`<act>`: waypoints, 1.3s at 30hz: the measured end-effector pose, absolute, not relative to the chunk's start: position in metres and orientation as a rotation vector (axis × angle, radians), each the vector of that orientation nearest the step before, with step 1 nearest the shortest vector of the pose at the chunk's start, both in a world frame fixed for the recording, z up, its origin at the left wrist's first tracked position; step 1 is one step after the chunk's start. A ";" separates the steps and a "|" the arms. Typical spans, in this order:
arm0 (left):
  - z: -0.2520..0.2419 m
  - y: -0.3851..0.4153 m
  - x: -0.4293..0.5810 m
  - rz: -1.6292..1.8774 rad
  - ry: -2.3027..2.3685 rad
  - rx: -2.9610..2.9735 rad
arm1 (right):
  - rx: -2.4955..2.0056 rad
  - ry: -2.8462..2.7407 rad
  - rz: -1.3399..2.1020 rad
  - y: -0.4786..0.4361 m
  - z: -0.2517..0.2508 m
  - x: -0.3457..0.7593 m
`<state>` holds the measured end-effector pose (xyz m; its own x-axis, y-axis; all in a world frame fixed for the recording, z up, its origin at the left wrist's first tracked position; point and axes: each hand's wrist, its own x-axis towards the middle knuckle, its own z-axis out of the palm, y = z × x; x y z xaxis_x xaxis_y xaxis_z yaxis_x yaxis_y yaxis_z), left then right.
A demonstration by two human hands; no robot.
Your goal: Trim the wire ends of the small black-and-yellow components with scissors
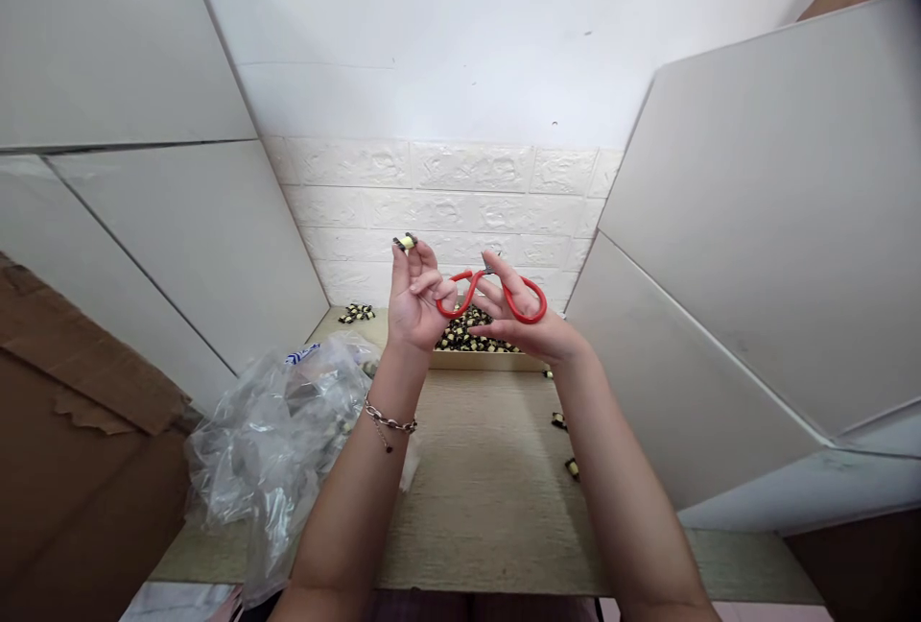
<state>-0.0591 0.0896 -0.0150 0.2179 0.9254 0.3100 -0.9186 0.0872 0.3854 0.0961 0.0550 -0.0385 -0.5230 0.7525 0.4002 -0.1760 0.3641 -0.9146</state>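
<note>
Left hand pinches a small black-and-yellow piece; right hand, fingers spread, bears red-handled scissors; behind, a box of similar pieces.

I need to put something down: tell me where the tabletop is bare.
Widest bare patch: the middle of the tabletop, in front of the box, between the plastic bag on the left and the loose pieces on the right. Crowded: the left, under the bag, and the back, where the box and a small pile of pieces sit.
</note>
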 end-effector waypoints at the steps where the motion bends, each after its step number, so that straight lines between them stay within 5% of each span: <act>1: -0.015 0.090 -0.061 1.381 0.008 0.549 | -0.475 -1.697 1.360 0.056 -0.040 0.099; 14: -0.009 0.088 -0.074 1.418 -0.057 0.555 | -0.531 -1.209 1.515 0.087 -0.072 0.122; 24: -0.019 0.088 -0.058 1.261 -0.185 0.496 | -0.448 -1.356 1.677 0.073 -0.056 0.093; 39: -0.019 0.085 -0.047 1.211 -0.110 0.438 | -0.456 -1.462 1.480 0.063 -0.042 0.079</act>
